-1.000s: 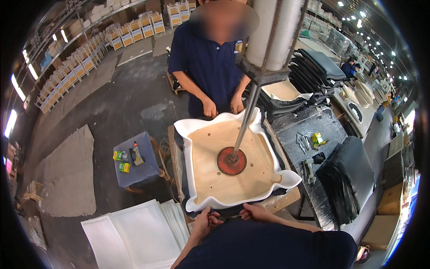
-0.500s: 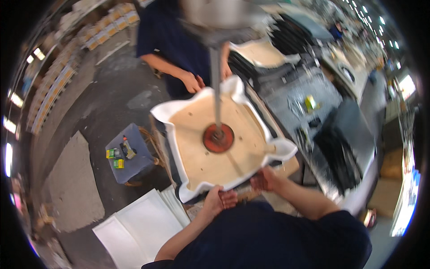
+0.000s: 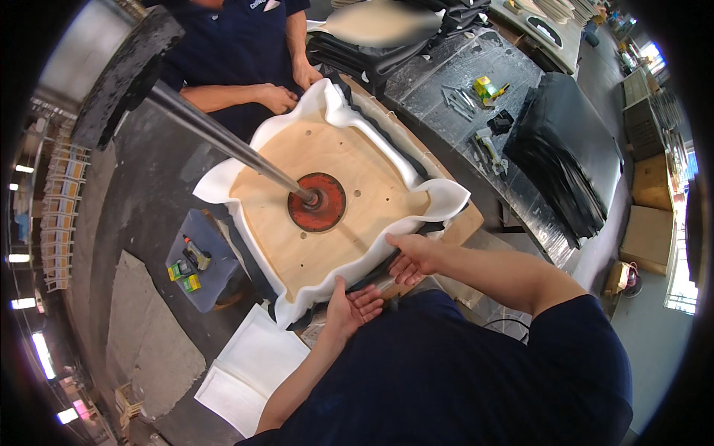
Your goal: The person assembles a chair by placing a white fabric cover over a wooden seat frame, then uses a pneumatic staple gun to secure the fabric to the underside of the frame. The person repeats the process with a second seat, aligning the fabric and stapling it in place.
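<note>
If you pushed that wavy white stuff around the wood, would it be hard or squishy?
Probably soft and bendy: the white padding ripples in rounded waves. Maybe springy too, since its corners curl up around the wooden board. It might not slide easily, because the red disc on the metal rod seems to press on the board.

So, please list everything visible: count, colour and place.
Board: 1, tan, centre
Foam: 1, white, around board
Cover: apparently 1, black, under foam
Disc: 1, red, on board
Rod: 1, silver, on disc
Stool: 1, blue-grey, left
Bench: 1, grey, upper right
Boxes: several, yellow, green, on stool, bench
Tools: several, mixed, on stool, bench
Sheets: several, white, lower left
Sheet stack: 1, black, on bench
Cartons: several, brown, far right
Person: 1, in navy, opposite
Left hand: 1, bare, near foam
Right hand: 1, bare, near foam
</note>
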The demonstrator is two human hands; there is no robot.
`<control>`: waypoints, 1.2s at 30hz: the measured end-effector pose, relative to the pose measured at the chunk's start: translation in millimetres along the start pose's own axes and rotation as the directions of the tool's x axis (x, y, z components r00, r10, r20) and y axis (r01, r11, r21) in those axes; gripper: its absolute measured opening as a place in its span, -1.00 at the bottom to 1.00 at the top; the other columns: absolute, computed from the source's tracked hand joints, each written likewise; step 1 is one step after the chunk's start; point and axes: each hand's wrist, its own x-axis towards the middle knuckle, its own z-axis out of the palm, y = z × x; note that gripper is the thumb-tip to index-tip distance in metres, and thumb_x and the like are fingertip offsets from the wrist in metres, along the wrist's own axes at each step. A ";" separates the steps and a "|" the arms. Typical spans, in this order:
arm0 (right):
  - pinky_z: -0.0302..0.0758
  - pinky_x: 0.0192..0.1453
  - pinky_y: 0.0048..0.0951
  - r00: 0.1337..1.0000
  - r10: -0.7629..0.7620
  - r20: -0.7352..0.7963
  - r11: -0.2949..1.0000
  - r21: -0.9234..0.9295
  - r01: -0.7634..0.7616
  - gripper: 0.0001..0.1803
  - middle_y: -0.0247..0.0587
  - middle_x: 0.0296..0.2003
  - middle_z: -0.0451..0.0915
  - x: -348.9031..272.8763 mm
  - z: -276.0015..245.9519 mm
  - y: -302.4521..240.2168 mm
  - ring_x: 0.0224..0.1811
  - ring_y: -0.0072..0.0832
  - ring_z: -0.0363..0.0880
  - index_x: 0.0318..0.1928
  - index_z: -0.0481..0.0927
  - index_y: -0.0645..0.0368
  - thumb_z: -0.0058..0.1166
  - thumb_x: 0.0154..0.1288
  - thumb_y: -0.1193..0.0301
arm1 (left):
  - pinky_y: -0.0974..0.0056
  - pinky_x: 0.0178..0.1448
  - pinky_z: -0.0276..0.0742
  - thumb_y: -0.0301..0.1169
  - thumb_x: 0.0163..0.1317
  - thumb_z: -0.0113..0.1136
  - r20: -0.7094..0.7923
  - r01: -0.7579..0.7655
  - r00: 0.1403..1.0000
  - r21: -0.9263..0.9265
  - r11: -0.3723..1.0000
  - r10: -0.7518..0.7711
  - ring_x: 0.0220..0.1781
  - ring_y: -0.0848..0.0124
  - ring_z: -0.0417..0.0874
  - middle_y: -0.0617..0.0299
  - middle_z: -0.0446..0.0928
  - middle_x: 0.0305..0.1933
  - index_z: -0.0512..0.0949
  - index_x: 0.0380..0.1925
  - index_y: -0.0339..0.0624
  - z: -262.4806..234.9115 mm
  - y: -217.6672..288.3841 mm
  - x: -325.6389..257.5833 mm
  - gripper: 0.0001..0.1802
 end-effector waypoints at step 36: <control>0.65 -0.52 -0.25 0.768 -0.450 -0.455 0.857 0.020 0.514 -0.19 0.00 -0.53 0.73 -33.4 -59.4 44.9 -0.59 -0.21 0.74 -0.24 0.70 0.42 0.17 0.59 -0.26 | -0.16 0.11 0.80 0.26 0.72 -0.25 -0.049 -0.254 0.966 -0.037 0.966 0.252 -0.06 -0.07 0.86 -0.04 0.79 -0.18 0.63 -0.05 -0.34 1.3 -24.7 3.4 -0.20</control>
